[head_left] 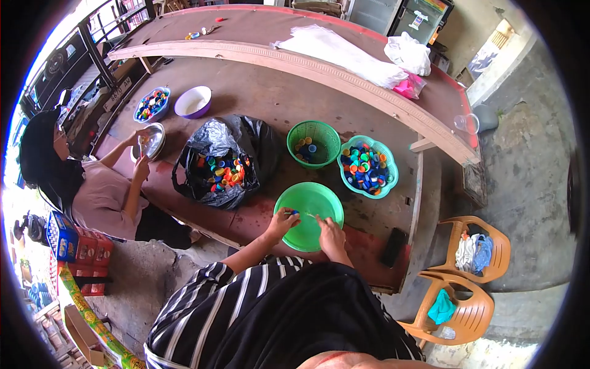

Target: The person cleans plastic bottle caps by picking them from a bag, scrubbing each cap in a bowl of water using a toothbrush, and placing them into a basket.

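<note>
My left hand (283, 224) is closed on a small blue cap (294, 213) over the left side of a green basin (299, 238). Over the basin's right side, my right hand (332, 236) is closed round a thin, pale tool (312, 215) whose tip points toward the cap; its shape is hard to make out. Behind the basin stands a green basket (313, 127) with a few caps at its bottom. To its right, a light green scalloped basket (394, 172) is full of coloured caps. An open black plastic bag (261, 138) with many caps lies to the left.
At the left, a person (104, 190) works over a metal bowl (161, 140). Beyond are a cap-filled basket (136, 114) and a purple-white bowl (193, 102). A dark phone (394, 247) lies right of the basin. A raised wooden ledge (276, 59) crosses behind; orange chairs (499, 246) stand right.
</note>
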A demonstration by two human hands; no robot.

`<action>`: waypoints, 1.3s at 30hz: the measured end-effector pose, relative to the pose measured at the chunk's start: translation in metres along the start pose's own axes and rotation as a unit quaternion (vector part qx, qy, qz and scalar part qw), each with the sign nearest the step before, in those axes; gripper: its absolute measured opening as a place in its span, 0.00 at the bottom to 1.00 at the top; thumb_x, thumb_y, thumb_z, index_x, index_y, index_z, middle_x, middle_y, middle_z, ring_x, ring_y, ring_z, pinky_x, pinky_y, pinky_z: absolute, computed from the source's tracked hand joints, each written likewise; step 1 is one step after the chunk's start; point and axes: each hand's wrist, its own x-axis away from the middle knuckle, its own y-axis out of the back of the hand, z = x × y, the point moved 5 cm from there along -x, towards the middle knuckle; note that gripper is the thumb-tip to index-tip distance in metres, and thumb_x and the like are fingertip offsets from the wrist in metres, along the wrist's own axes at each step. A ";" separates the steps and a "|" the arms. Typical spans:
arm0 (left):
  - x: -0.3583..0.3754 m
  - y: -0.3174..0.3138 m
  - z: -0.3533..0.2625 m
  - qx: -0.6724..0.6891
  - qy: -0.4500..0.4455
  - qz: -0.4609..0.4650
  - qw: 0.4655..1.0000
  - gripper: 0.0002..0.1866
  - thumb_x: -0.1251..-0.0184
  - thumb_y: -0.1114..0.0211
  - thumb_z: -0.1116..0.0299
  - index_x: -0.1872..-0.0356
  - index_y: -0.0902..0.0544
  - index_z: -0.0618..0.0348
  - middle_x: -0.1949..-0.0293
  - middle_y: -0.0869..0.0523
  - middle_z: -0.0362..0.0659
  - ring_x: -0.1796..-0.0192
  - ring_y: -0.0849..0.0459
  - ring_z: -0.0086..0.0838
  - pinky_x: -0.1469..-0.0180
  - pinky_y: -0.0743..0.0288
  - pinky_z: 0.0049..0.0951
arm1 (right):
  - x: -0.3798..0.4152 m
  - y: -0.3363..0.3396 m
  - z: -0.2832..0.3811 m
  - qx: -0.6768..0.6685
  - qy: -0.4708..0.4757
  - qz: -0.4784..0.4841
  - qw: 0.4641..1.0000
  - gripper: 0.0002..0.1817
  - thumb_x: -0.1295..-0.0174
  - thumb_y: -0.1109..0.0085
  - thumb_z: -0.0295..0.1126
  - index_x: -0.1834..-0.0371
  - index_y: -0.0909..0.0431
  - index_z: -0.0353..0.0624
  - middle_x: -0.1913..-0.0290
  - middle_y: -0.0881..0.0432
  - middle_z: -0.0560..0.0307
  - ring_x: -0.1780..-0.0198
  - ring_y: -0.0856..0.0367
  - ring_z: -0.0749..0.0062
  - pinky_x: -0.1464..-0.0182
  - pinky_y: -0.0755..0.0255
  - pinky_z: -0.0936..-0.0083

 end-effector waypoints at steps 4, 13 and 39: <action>-0.004 0.000 0.007 0.101 0.050 0.003 0.994 0.20 0.25 0.43 0.62 0.45 0.32 0.69 0.53 0.19 0.53 0.54 0.15 0.34 0.51 0.18 0.30 | 0.003 0.012 0.007 -0.105 -0.011 -0.009 0.994 0.24 0.35 0.49 0.28 0.35 0.27 0.56 0.54 0.23 0.55 0.55 0.19 0.55 0.58 0.23 0.60; -0.003 -0.022 0.009 0.294 0.102 0.112 0.944 0.18 0.22 0.50 0.56 0.48 0.28 0.63 0.51 0.17 0.51 0.47 0.17 0.36 0.44 0.21 0.33 | 0.026 0.029 0.022 -0.196 -0.010 -0.055 0.979 0.27 0.34 0.48 0.27 0.31 0.33 0.54 0.54 0.24 0.52 0.58 0.19 0.51 0.61 0.23 0.59; -0.012 -0.001 0.000 -0.067 0.004 0.020 0.998 0.13 0.27 0.41 0.60 0.49 0.22 0.56 0.64 0.19 0.37 0.59 0.18 0.22 0.59 0.23 0.22 | 0.024 0.030 0.015 -0.189 0.015 -0.027 0.981 0.24 0.38 0.46 0.25 0.37 0.25 0.56 0.55 0.22 0.56 0.59 0.17 0.57 0.61 0.22 0.64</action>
